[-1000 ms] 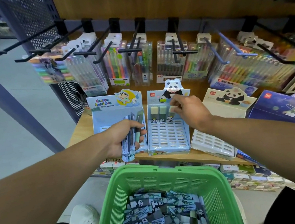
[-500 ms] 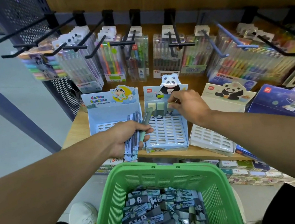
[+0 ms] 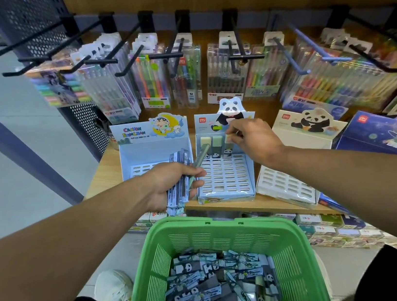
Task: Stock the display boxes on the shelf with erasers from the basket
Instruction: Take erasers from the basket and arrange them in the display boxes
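Erasers [image 3: 225, 292], green basket [image 3: 229, 232], wooden shelf [image 3: 103, 173]

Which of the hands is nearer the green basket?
Left. The left hand holds a bundle of erasers just above the green basket rim; the right hand reaches farther back at the panda display box.

Head view, forward and down (close) over shelf [image 3: 108, 173]

Lighting: dim, even, cool indoor light with no single source in view. Shadows: soft and dark below the wooden shelf [image 3: 98, 174] edge. Glare: pale sheen on clear pen packs [image 3: 107, 91] hanging above the shelf. Distortion: strong wide-angle bowing, pegs and forearms stretched outward from the shelf. Focus: edges soft, slight motion blur throughout.
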